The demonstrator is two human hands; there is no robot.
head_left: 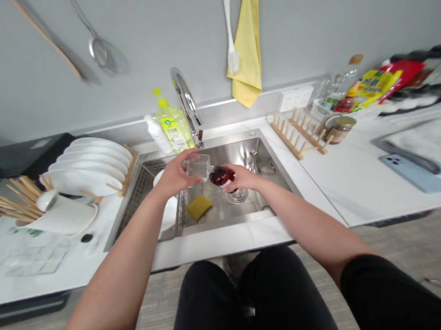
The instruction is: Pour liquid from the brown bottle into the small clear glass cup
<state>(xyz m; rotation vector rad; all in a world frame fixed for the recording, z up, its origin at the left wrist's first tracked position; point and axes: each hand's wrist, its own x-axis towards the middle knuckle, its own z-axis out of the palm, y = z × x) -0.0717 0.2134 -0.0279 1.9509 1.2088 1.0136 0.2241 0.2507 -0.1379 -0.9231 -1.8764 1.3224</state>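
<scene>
Over the sink (213,225), my left hand (173,173) is closed around a clear square bottle (201,167). That bottle lies on its side, its narrow neck pointing right. My right hand (241,177) grips a dark amber bottle (218,176) with a pale label, tilted toward the clear one. The two bottles come together at the clear one's neck; whether they touch, I cannot tell. Below them, a yellow sponge (199,208) rests on the sink floor. The chrome faucet (187,99) rises just behind my hands.
Left of the sink stand a rack of white plates (87,168) and a white utensil holder (67,223) full of chopsticks. Soap bottles (174,128) are behind the sink. To the right are a wooden rack (298,133), a jar (340,130) and a blue phone (415,172).
</scene>
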